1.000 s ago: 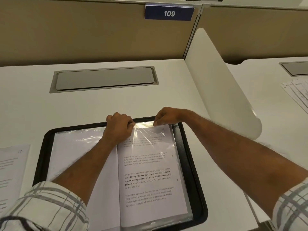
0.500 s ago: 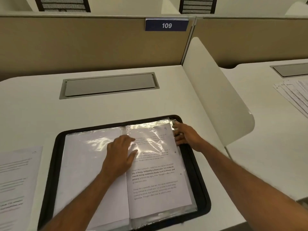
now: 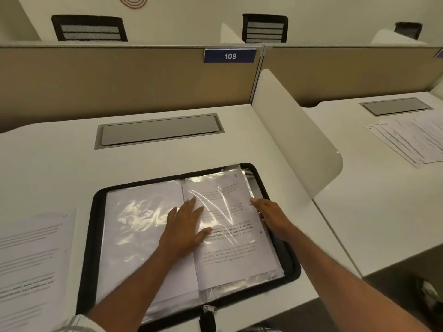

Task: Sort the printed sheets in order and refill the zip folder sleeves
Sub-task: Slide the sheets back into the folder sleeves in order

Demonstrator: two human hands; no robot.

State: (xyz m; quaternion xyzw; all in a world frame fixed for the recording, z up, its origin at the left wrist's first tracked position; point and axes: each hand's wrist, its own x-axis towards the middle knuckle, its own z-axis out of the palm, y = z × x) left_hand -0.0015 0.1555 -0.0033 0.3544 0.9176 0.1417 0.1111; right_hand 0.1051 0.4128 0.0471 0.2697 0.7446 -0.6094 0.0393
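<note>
A black zip folder point(image 3: 89, 248) lies open on the white desk, its clear plastic sleeves spread to both sides. The right-hand sleeve point(image 3: 230, 236) holds a printed sheet with text facing up. My left hand point(image 3: 185, 226) lies flat with straight fingers across the folder's middle fold, pressing on that sleeve. My right hand point(image 3: 272, 215) rests at the sleeve's right edge, fingers pointing left along it; whether it pinches the edge is unclear. A loose printed sheet point(image 3: 28, 257) lies left of the folder.
A white curved divider point(image 3: 294, 140) stands right of the folder. More printed sheets point(image 3: 407, 137) lie on the neighbouring desk at the right. A grey cable hatch point(image 3: 158, 130) sits behind the folder, below a tan partition with sign 109 point(image 3: 230, 56).
Both hands left the sleeve's top edge and moved down: the left now flat on the page, the right along the right edge. The view has tilted up.
</note>
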